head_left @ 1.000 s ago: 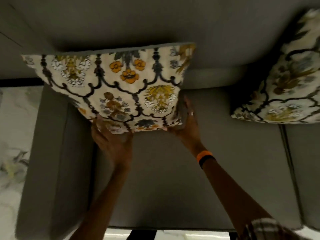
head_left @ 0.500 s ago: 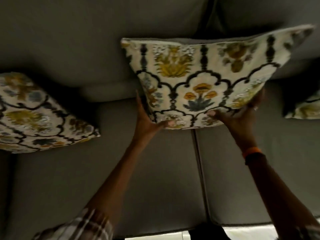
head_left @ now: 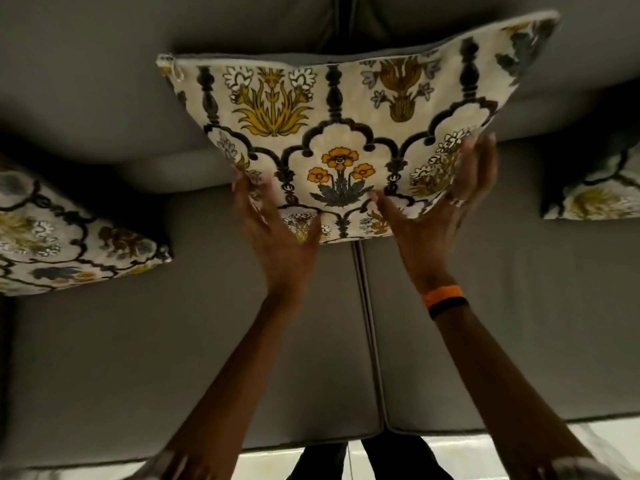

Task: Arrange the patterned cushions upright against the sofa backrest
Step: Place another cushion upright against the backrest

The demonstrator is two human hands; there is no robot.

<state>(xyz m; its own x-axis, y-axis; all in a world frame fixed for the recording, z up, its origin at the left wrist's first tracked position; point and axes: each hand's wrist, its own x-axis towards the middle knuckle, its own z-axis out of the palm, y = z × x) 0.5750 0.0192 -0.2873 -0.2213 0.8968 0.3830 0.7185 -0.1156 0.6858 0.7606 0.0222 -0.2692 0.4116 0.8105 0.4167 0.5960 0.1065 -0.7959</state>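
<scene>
A cream cushion with black arches and yellow and orange flowers, the middle cushion (head_left: 343, 133), stands upright against the grey sofa backrest (head_left: 86, 81), above the seam between two seat pads. My left hand (head_left: 277, 233) grips its lower left corner, thumb on the front. My right hand (head_left: 440, 209) grips its lower right edge; it wears a ring and an orange wristband. A second patterned cushion (head_left: 52, 237) leans at the far left. A third cushion (head_left: 595, 195) shows partly at the right edge.
The grey seat pads (head_left: 173, 341) stretch across the lower half, split by a seam. Along the bottom edge runs a strip of pale floor (head_left: 450, 445), with dark legs showing at the sofa front.
A second ago both hands were on the left-hand cushion. They have since shifted right to the middle cushion, which now stands a little straighter against the backrest.
</scene>
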